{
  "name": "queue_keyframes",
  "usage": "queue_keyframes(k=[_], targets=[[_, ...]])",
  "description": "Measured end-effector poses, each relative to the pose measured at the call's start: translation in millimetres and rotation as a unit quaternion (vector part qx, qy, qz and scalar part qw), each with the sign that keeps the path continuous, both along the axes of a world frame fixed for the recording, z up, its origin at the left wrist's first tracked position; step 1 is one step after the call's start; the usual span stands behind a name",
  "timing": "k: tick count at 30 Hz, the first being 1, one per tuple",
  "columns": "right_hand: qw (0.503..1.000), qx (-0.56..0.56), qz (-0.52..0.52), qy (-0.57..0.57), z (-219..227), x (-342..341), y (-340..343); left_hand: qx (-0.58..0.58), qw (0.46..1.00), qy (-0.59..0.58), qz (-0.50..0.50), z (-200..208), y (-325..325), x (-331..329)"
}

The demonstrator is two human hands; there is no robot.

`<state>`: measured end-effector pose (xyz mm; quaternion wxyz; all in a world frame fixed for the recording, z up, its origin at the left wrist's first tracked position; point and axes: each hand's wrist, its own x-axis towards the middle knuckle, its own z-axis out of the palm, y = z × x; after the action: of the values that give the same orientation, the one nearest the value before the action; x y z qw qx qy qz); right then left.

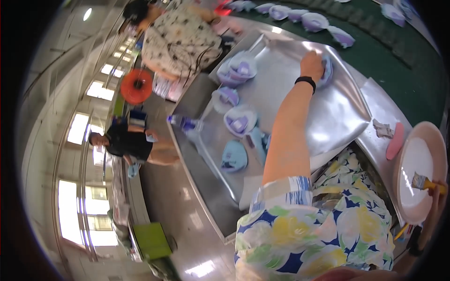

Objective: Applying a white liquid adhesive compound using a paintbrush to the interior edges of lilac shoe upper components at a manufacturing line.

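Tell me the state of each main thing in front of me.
Left hand: on a purple-blue piece, grip unclear
Right hand: gripping the brush
Brush: held, bristles over the basin
Basin: uncovered, something white inside
Pink pad: lying beside the basin
Metal tray: holding several pieces

The left arm (288, 131) is stretched far forward, almost straightened, and the left hand (311, 66) is seen from its back, slightly curled. The right hand (437, 196) is held at the far right, fingers folded in a grasp.
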<state>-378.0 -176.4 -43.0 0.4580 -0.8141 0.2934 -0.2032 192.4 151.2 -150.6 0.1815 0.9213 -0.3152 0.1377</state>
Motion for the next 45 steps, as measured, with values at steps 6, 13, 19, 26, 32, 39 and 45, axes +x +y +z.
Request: queue_keyframes(k=[6, 13, 19, 26, 32, 39, 45], targets=[[0.997, 0.063, -0.017, -0.029, -8.7, 27.2, 0.9, 0.172, 0.979, 0.081, -0.075, -37.9, 95.8, 29.7], [0.998, -0.029, -0.058, 0.009, -8.8, 88.5, 13.8, -0.337, 0.807, 0.476, -0.09, 40.7, 40.6, 24.4], [0.995, -0.041, 0.051, 0.08, -3.3, 121.3, 34.6, -0.451, 0.571, 0.667, -0.163, 83.8, -74.7, -77.5], [0.976, -0.105, 0.105, 0.156, 16.8, 66.1, 10.7, -0.26, 0.647, 0.653, -0.295, 134.8, -126.9, -146.7], [0.985, -0.08, -0.001, -0.152, 69.0, 42.3, -4.5, -0.075, 0.56, 0.719, -0.405, 155.0, -189.5, -187.5], [0.967, -0.097, -0.155, -0.178, 79.8, 46.2, 1.1, -0.072, 0.738, 0.376, -0.556, 148.4, -219.1, -227.6], [0.95, 0.01, -0.233, -0.206, 56.1, 57.9, 6.3, -0.216, 0.757, 0.331, -0.521, 132.3, -214.2, -246.4]])
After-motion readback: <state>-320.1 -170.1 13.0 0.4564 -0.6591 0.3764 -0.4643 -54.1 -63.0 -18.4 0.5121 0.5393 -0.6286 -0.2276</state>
